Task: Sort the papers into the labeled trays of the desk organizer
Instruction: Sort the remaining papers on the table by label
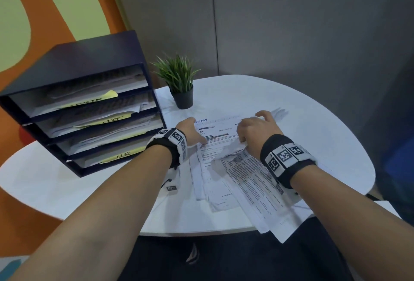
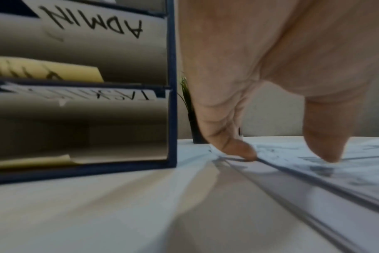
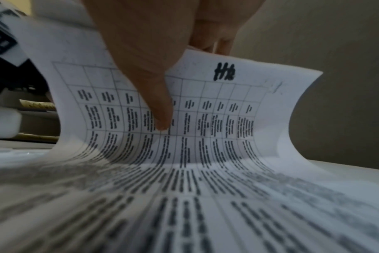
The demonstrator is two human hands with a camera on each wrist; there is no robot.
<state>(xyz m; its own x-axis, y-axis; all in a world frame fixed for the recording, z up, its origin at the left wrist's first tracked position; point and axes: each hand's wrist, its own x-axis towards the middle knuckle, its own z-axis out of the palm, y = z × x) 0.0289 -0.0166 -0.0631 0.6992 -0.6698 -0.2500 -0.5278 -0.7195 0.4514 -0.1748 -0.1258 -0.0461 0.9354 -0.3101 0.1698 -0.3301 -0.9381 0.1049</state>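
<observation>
Head view: the trays [image 1: 94, 121] at left already hold papers. A pile [image 1: 226, 180] waits at center. My right hand [image 1: 253, 133] pinches one sheet [image 3: 184, 109]; my left hand [image 1: 190, 134] presses the pile, fingers straight.

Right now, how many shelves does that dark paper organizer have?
4, stacked in the organizer at the table's left: top, second, third, bottom. All four hold papers.

Office: desk organizer [image 1: 89, 106] labelled ADMIN, papers [image 1: 235, 168], partition wall [image 1: 291, 23].
</observation>
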